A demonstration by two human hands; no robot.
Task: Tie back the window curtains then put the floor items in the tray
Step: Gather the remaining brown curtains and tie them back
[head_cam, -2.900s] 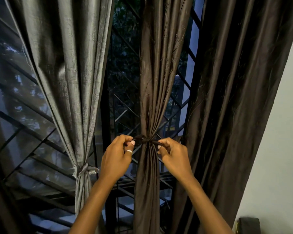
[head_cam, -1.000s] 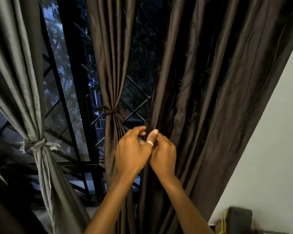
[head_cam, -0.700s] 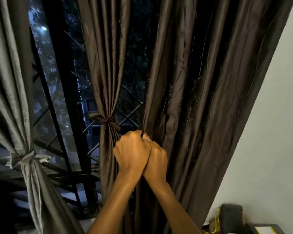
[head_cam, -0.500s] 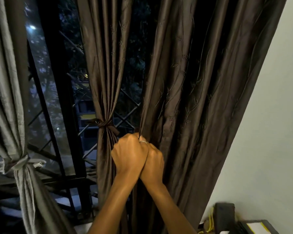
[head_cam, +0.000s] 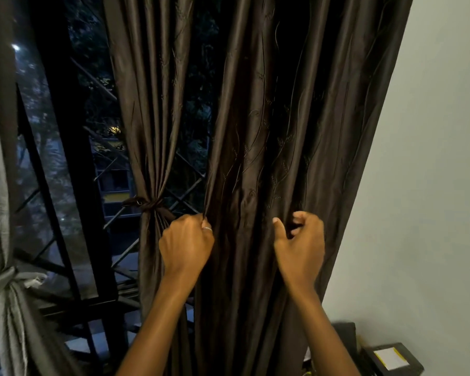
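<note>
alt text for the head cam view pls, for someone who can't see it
Two bare hands gather a wide dark brown curtain: the left hand pinches its edge, the right hand curls half-open against its folds. Left of it hang a tied brown curtain and a tied grey curtain, against a barred window.

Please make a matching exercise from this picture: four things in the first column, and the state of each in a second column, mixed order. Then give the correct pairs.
Things
1. grey curtain
2. narrow brown curtain
3. wide brown curtain
4. right hand

States
A. hangs loose, its left edge pinched by the left hand
B. knotted at the far left
C. fingers curled at the fabric, grip not closed
D. bound with a dark tie beside the window grille

Pairs: 1-B, 2-D, 3-A, 4-C
</note>
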